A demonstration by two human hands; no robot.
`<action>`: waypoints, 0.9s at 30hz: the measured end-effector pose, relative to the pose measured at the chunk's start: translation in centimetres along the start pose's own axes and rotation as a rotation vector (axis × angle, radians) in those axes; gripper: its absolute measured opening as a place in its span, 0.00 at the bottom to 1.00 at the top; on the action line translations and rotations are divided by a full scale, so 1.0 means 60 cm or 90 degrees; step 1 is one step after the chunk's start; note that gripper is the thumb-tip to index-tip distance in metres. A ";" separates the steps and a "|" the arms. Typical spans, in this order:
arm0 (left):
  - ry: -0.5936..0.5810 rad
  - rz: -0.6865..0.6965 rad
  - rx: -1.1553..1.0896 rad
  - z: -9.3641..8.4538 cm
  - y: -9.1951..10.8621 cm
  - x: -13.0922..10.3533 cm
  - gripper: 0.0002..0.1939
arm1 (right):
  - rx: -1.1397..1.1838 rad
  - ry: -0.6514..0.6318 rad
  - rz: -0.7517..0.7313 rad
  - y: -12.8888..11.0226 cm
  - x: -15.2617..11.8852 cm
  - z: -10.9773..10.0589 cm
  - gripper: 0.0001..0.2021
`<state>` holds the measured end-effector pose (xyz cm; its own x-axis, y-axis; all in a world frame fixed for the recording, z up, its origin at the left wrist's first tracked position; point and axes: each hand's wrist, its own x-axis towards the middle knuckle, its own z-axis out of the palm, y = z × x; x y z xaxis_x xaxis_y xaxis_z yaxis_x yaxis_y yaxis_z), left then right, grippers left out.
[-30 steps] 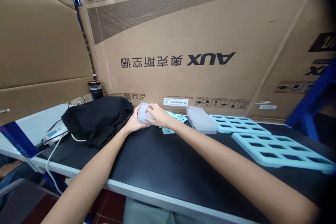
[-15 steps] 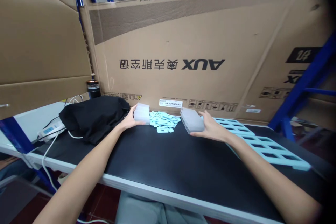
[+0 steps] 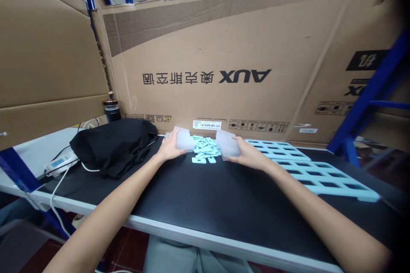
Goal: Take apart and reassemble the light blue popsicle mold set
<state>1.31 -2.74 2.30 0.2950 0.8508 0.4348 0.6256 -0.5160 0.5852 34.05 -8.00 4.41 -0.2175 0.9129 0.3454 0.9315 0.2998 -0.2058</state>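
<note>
A pile of small light-blue pieces [image 3: 206, 147] lies at the back of the black table, between my hands. My left hand [image 3: 170, 147] grips a translucent whitish block [image 3: 185, 140] at the pile's left side. On the right side, my right hand [image 3: 246, 153] has its fingers around a similar translucent block [image 3: 227, 143], which is tilted. Both blocks stand close against the pile. Two light-blue frames with rectangular openings lie to the right, a rear one [image 3: 277, 150] and a nearer one [image 3: 333, 179], partly behind my right forearm.
A black cloth [image 3: 112, 145] lies on the left of the table [image 3: 205, 204], beside a white power strip [image 3: 60, 163] with cables. A dark jar [image 3: 112, 111] stands behind it. Large cardboard [image 3: 198, 51] walls off the back; a blue post [image 3: 374, 94] rises at right.
Both hands have moved inward with their blocks, so the gap between the blocks is narrower. The pile is squeezed into a narrower heap. The camera view has shifted slightly.
</note>
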 end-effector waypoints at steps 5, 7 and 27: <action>-0.010 0.020 0.028 0.041 0.036 -0.015 0.49 | 0.005 0.023 -0.012 -0.026 0.002 0.024 0.37; -0.015 0.023 0.028 0.049 0.053 -0.028 0.46 | -0.020 0.039 -0.025 -0.035 0.002 0.041 0.35; 0.044 0.064 0.138 0.058 0.071 -0.061 0.34 | -0.008 0.085 -0.086 -0.136 0.039 0.080 0.37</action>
<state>5.44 -7.71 0.82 0.3185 0.7831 0.5341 0.7381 -0.5584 0.3786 24.56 -6.96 2.53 -0.3010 0.8195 0.4876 0.9001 0.4130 -0.1385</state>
